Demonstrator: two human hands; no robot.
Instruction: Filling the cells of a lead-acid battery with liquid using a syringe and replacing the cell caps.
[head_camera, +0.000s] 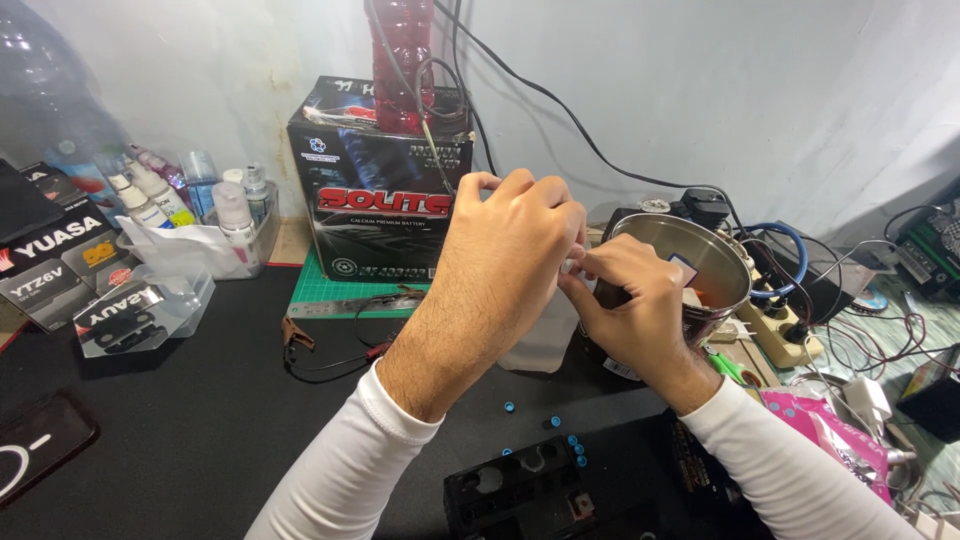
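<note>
My left hand (505, 255) and my right hand (632, 312) meet above the black mat (200, 420), fingertips pinched together on a small white piece (571, 266). Directly under them stands a translucent plastic container (545, 345), mostly hidden by my hands; I cannot tell whether the white piece is part of it. In front of me lies a black battery (520, 492) with open round holes in its top. Several small blue caps (553, 422) lie scattered on the mat beside it.
A steel pot (700, 255) stands just behind my right hand. Behind my left hand a black box (375, 205) carries a red bottle (403, 60). At left are a tray of small bottles (200, 240) and a phone (35, 445); at right, a power strip (780, 335) and tangled cables.
</note>
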